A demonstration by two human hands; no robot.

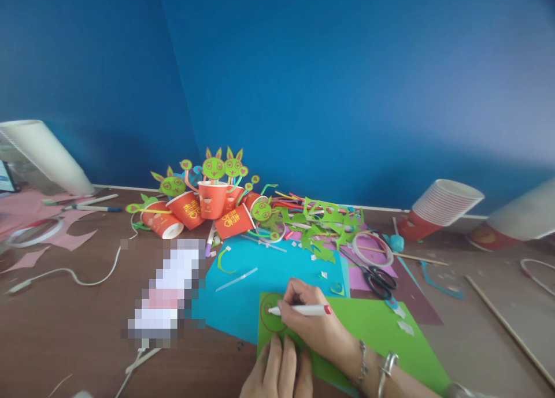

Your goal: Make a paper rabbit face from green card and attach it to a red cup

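My right hand [314,323] holds a white marker [303,310] with a red end, its tip on a green sheet [381,328]. Around the tip, a red circle [274,328] with small marks inside shows near the sheet's left corner, partly covered by the hand. Below it, my left hand [280,369] rests flat on the sheet's near edge, fingers stretched out. The green sheet overlaps a blue sheet [243,288]. Black-handled scissors [379,279] lie just beyond the green sheet, on purple paper.
Red paper cups [212,199] with green animal faces [214,168] stand and lie at the back. Green paper scraps [323,224] and tape rolls [373,249] are beside them. Stacked cups [442,207] lean at the right. A blurred-out object [167,294] and white cable [99,282] lie left.
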